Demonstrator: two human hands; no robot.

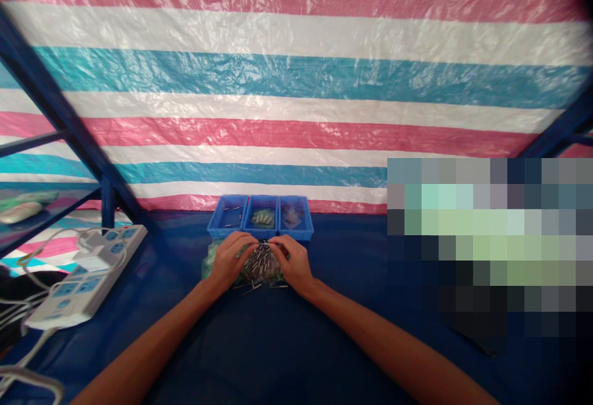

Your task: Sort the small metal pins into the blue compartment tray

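My left hand [230, 261] and my right hand [293, 264] meet fingertip to fingertip, each closed in a pinch. Between them runs a thin, light-coloured rod [263, 242], too small to make out in detail. Just below it lies a heap of short metal rods [260, 263], with a few loose ones along its near edge. A crumpled green plastic bag [208, 264] shows beside and partly behind my left hand. Directly beyond my fingers stand joined blue bins [247, 232].
The left bin holds a few metal rods [232, 216]. In the middle one is a greenish bag of small parts [262, 217]; the right one holds a clear bag [291, 217]. A white power strip [88, 284] with cables lies left on the dark blue tabletop [343, 257]. Striped sheeting hangs behind.
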